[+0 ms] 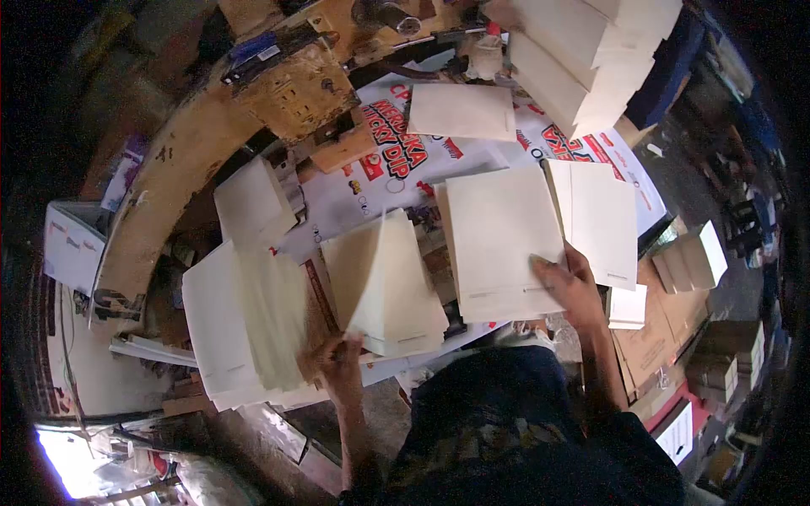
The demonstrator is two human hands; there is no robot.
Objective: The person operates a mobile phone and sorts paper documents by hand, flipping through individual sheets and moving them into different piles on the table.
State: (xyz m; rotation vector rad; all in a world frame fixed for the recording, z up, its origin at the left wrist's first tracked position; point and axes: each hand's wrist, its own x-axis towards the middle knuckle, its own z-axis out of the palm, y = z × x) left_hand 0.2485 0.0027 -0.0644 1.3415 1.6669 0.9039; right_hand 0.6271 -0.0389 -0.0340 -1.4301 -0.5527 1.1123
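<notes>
My left hand (333,363), smeared by motion, has its fingers closed at the lower corner of a curled paper sheet (369,261). That sheet arches over a stack of cream paper (405,291) just right of the hand. To the left a blurred, pale sheet (274,325) overlaps a wide paper stack (211,325). My right hand (569,287) grips the lower right edge of a middle paper stack (504,228), thumb on top and the other fingers partly hidden. Beside it, farther right, leans another paper stack (595,215).
A printed sheet with red lettering (396,139) covers the table beneath the stacks. Behind are a single pale sheet (462,111), a tall fanned pile (582,63) and a worn wooden block (295,93). Small bundles (688,261) sit on cardboard at the right.
</notes>
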